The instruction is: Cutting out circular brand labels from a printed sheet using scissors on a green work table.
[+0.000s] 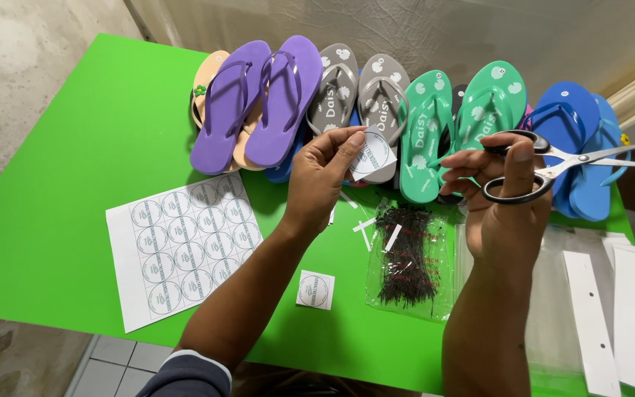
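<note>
A bright green counter [60,220] is set against a pale wall, flip-flops [376,110] lined up along the back. A cut-out paper label [373,153] is pinched in the left hand [321,180]; scissors [553,163] are gripped, blades apart, by the right hand [505,198]. A sheet of round labels [185,246] is laid flat nearby.

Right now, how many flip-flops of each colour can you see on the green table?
Purple flip-flops: 2
Grey flip-flops: 2
Teal green flip-flops: 2
Blue flip-flops: 2
Tan flip-flops: 1, mostly hidden under the purple ones
Total: 9 that show clearly; darker ones underneath are too hidden to count.
</note>
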